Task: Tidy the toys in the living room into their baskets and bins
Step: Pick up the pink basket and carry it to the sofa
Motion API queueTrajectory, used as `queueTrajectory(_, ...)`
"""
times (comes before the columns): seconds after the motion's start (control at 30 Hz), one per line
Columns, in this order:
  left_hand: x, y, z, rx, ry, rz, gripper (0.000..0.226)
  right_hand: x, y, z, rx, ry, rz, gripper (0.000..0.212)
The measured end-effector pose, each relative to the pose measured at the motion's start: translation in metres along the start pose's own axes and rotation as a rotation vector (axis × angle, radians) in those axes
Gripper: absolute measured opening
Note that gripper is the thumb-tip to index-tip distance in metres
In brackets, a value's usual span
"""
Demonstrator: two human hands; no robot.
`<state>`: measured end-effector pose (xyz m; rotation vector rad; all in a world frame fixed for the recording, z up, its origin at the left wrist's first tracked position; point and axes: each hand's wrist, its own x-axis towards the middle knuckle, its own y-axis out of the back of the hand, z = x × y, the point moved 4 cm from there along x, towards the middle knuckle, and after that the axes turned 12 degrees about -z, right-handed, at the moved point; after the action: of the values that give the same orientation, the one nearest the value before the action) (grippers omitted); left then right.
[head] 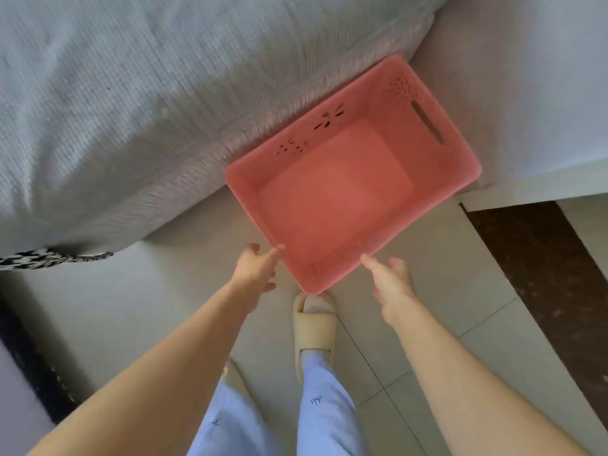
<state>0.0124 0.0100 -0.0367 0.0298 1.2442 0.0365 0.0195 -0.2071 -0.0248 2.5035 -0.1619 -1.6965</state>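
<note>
The basket (353, 174) is pink plastic, rectangular, and sits at an angle against the edge of the grey sofa (138, 103), with nothing visible inside it. A slot handle is cut into its far short wall, and small decorative holes run along the long wall nearest the sofa. The left hand (258, 268) is at the basket's near-left rim: its fingers are extended and loosely spread, and one fingertip touches the rim; nothing is gripped. The right hand (390, 281) is at the basket's near-right rim, fingers straight and slightly apart, the index fingertip touching or almost touching the rim; contact cannot be confirmed because of motion blur. It holds nothing. Directly below the basket's near corner, a foot in a beige slipper (314, 327) stands on the pale tiled floor (444, 284); the corner overlaps the slipper's toe in this view. Light blue trouser legs (324, 409) appear below the slipper.
</note>
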Motion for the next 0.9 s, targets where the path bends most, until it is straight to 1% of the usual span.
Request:
queueTrajectory(0.07, 0.016, -0.005, -0.004, -0.05, 0.006, -0.013, 0.069, 0.018, 0.001, 0.003, 0.016, 0.017, -0.014, 0.076)
queueTrajectory(0.1, 0.023, -0.008, -0.005, -0.057, 0.0, -0.028, 0.065, 0.025, 0.001, 0.003, 0.013, 0.025, -0.025, 0.077)
queueTrajectory(0.2, 0.039, -0.016, -0.006, -0.092, -0.043, -0.043, 0.039, 0.039, 0.002, 0.005, 0.036, 0.046, -0.057, 0.08)
queueTrajectory(0.27, 0.036, -0.018, -0.004, -0.147, -0.104, -0.014, 0.031, 0.039, 0.004, 0.006, 0.048, 0.053, -0.066, 0.082)
queueTrajectory(0.33, 0.024, -0.018, -0.001, -0.162, -0.157, 0.007, 0.03, 0.033, 0.008, 0.004, 0.053, 0.066, -0.067, 0.084)
queueTrajectory(0.43, -0.003, -0.018, 0.004, -0.182, -0.234, 0.03, 0.037, 0.017, 0.015, 0.002, 0.079, 0.072, -0.065, 0.09)
queueTrajectory(0.53, -0.037, -0.011, 0.004, -0.181, -0.245, 0.046, 0.037, -0.009, 0.012, 0.0, 0.16, -0.01, -0.097, 0.094)
queueTrajectory(0.57, -0.046, -0.009, 0.0, -0.167, -0.24, 0.056, 0.035, -0.013, 0.011, 0.003, 0.191, -0.045, -0.109, 0.091)
queueTrajectory(0.63, -0.075, 0.003, -0.006, -0.147, -0.239, 0.07, 0.038, -0.034, 0.007, 0.006, 0.225, -0.073, -0.11, 0.073)
queueTrajectory(0.67, -0.09, 0.01, -0.009, -0.151, -0.236, 0.071, 0.042, -0.048, 0.006, 0.007, 0.231, -0.076, -0.091, 0.065)
queueTrajectory(0.7, -0.108, 0.017, -0.011, -0.154, -0.237, 0.068, 0.045, -0.066, 0.004, 0.01, 0.218, -0.081, -0.05, 0.063)
queueTrajectory(0.77, -0.141, 0.029, -0.015, -0.15, -0.245, 0.06, 0.046, -0.101, 0.0, 0.013, 0.206, -0.061, 0.006, 0.066)
queueTrajectory(0.9, -0.209, 0.053, -0.015, -0.181, -0.31, 0.039, 0.038, -0.185, -0.019, 0.005, 0.331, 0.04, -0.059, 0.077)
